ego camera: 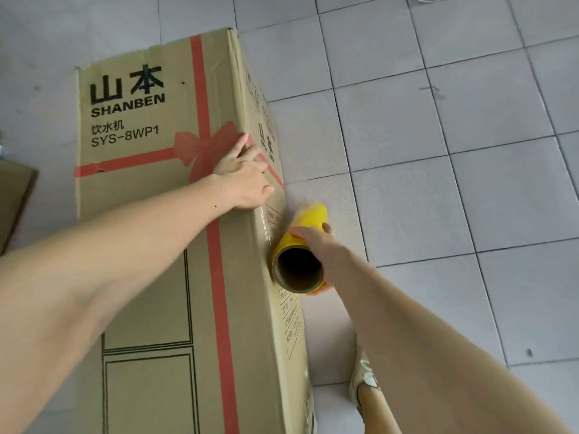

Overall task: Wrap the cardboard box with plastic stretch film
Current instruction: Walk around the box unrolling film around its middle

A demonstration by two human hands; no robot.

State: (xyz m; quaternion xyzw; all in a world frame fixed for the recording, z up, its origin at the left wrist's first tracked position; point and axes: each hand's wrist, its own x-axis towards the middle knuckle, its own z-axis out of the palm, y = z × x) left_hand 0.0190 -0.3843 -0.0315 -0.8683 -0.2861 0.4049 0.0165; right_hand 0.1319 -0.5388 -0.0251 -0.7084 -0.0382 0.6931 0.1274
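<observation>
Left hand [242,175], fingers flat, presses clear film on my matte cardboard box [150,214], frame centre; right hand [316,242] grips yellow film roll [305,242], hollow core.

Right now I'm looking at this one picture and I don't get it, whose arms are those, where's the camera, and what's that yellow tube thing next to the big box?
There is no machine here. The camera sits on a person's head and looks down, so the two bare arms reaching in from the bottom are that person's own. The large cardboard box lies on a grey tiled floor; it has a printed red ribbon and bow. The left hand lies over the box's right edge, seemingly pinning down the loose end of clear film. The right hand grips a yellow roll of stretch film, held beside the box with its hollow cardboard core facing the camera. A thin clear sheet runs from the roll to the box edge. One shoe shows at the bottom.
</observation>
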